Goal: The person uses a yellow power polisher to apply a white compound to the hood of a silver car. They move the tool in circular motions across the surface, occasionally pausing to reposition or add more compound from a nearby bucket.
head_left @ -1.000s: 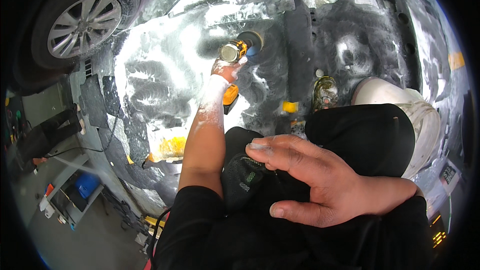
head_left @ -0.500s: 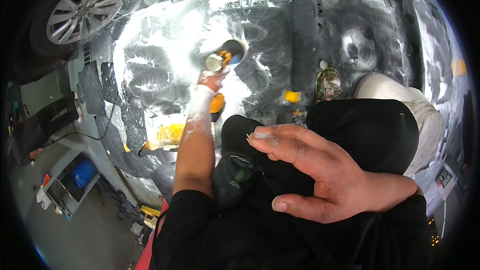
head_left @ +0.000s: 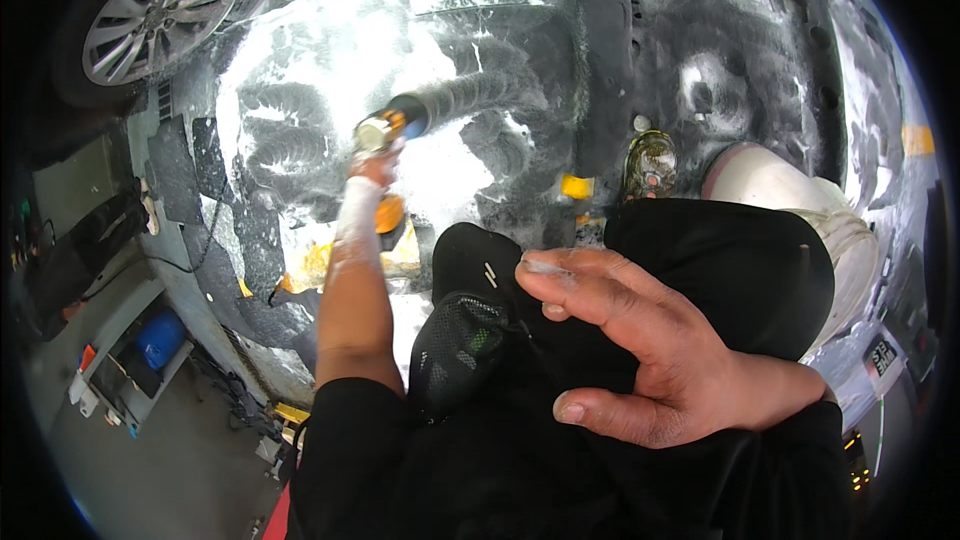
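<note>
My left hand (head_left: 376,168) is wrapped round the grip of a yellow-and-black cordless drill (head_left: 388,215). Its front end is smeared by motion, and a round brush-like head seems to blur over the dark carpet (head_left: 545,110). White foam (head_left: 340,50) covers much of that carpet, with swirl marks where dark pile shows through. Foam also coats my left wrist. Over my lap my right hand (head_left: 640,345) hovers with fingers stretched out and thumb apart, holding nothing; a whitish smear marks one finger.
A car wheel (head_left: 160,18) stands at the far left. Beyond the carpet's left edge are a dark cord (head_left: 205,255) and a grey cart (head_left: 150,385) with a blue object. My sandalled foot (head_left: 652,165) rests on the carpet, beside a whitish bulky bundle (head_left: 765,180). Another person's legs (head_left: 85,250) show at left.
My left hand and the drill have moved left across the foam. The right hand stays stretched out over my lap, and the whole view has shifted slightly.
</note>
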The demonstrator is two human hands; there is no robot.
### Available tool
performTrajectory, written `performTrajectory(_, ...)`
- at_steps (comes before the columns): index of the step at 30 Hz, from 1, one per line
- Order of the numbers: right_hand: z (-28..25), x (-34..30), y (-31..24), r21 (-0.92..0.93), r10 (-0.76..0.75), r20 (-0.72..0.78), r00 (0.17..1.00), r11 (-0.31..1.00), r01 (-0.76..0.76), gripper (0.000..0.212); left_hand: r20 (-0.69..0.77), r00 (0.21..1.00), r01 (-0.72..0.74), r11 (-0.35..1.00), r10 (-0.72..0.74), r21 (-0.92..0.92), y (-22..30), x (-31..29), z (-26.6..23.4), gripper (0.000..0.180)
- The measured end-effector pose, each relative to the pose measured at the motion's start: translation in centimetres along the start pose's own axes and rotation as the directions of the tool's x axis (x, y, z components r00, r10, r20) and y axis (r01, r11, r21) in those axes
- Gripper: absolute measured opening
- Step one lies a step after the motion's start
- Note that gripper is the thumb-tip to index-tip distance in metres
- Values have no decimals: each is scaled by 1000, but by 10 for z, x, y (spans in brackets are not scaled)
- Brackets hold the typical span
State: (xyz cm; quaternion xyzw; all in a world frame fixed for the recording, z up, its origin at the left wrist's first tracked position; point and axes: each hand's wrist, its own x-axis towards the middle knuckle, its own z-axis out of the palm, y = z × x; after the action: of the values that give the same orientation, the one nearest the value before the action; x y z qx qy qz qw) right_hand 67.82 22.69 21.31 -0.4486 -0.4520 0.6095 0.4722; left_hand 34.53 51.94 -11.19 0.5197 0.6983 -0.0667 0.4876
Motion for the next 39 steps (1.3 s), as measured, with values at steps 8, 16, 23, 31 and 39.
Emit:
performTrajectory(8, 2, -1, -2, -36, 20, 2, 1000, 999, -20, 80, 303, 914, -361, 885, 272, 295, -22, -77, 57, 54)
performTrajectory(16, 8, -5, 3, -106, -1, -7, 1000, 994, 0, 81, 179, 951, -307, 852, 254, 424, 49, -79, 92, 83)
performTrajectory(23, 4, -12, 0, -47, 2, -18, 1000, 999, -3, 79, 125, 987, 47, 927, -100, 371, -65, -31, -75, 42)
performTrajectory(31, -4, -3, -10, -136, 13, 65, 998, 991, -4, 75, 183, 973, -166, 977, 140, 133, -68, -84, -2, 48)
performTrajectory(39, -4, 22, 27, -382, -90, 7, 996, 920, 85, 67, 97, 993, -105, 814, 59, 571, 36, -156, 23, 41)
